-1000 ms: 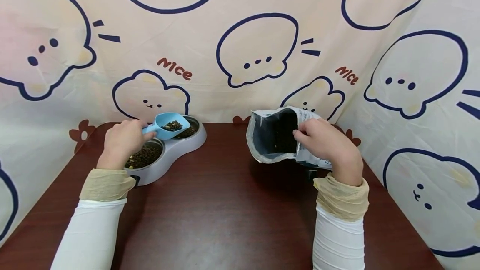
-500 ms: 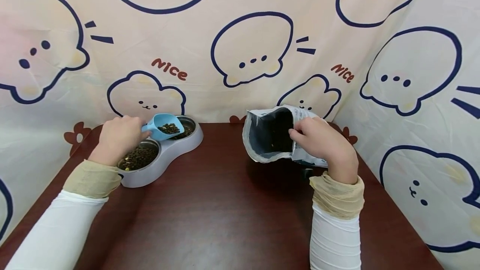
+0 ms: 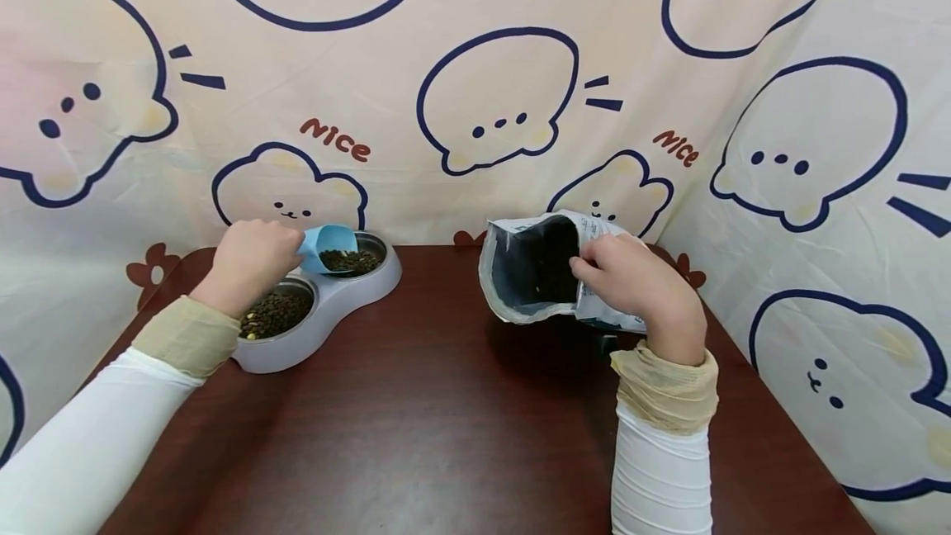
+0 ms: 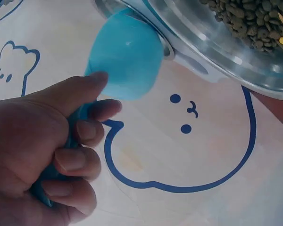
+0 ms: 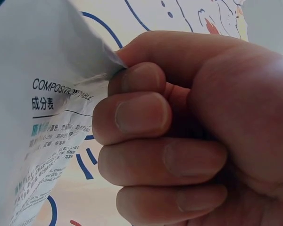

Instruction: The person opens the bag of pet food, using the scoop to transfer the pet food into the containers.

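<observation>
My left hand (image 3: 256, 262) grips the handle of a light blue scoop (image 3: 315, 244), fingers curled round it in the left wrist view. The scoop (image 4: 127, 56) is tipped over the far bowl, its brown pet food level with the kibble there. That far bowl and a near one, both metal and holding kibble (image 3: 276, 314), sit in a white double feeder (image 3: 345, 295). At the right, my right hand (image 3: 631, 275) pinches the edge of an open foil-lined bag (image 3: 513, 271), mouth facing left, dark food inside. Printed text covers the bag (image 5: 52, 122) in the right wrist view.
The dark red-brown table (image 3: 431, 403) runs back to a cream cloth backdrop (image 3: 401, 106) with cartoon outlines. A second cloth wall (image 3: 817, 271) bounds the right side. A small black object (image 3: 607, 343) lies below the bag.
My left hand has risen slightly and turned, and the scoop has tipped to the right, its food now down at the far bowl. My right hand and the bag hold nearly still.
</observation>
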`<state>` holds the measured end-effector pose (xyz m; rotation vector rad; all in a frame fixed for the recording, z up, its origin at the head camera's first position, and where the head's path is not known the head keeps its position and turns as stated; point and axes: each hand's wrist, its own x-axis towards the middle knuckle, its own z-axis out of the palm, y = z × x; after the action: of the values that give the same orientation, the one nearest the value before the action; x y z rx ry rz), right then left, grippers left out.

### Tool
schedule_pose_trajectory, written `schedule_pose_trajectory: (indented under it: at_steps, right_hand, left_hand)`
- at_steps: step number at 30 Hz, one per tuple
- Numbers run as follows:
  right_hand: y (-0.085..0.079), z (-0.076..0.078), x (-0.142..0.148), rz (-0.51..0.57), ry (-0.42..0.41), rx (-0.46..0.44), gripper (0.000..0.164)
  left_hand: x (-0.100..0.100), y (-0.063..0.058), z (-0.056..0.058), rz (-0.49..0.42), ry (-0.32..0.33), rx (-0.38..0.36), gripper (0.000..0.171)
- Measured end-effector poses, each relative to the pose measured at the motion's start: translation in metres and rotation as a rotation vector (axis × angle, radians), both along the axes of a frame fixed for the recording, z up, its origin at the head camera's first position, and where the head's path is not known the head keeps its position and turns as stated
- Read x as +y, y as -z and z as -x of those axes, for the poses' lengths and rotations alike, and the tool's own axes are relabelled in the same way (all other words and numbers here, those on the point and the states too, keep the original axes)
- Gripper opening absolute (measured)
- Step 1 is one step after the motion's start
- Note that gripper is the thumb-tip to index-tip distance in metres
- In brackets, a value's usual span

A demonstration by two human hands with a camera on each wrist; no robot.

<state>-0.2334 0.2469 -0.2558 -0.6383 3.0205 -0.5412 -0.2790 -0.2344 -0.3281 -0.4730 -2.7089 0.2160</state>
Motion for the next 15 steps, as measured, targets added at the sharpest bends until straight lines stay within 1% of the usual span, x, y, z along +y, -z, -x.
schedule_pose_trajectory:
  at_steps: [4,9,12,15]
  right_hand:
    - [0.0004,-0.0002,0.0010,0.006,0.003,-0.001,0.040]
    - [0.0004,0.0001,0.0016,0.010,0.002,-0.001,0.038]
    - [0.0002,0.0001,0.0014,0.012,0.002,-0.005,0.038]
    - [-0.0004,-0.0001,0.0009,0.012,0.005,-0.006,0.038]
  left_hand:
    - [0.0037,0.0025,0.0028,0.033,0.074,0.107,0.017]
    - [0.0041,0.0032,0.0053,0.060,0.125,0.209,0.018]
    - [0.0023,0.0020,0.0072,0.078,0.145,0.235,0.017]
    - [0.0012,-0.0003,0.0084,0.099,0.154,0.241,0.016]
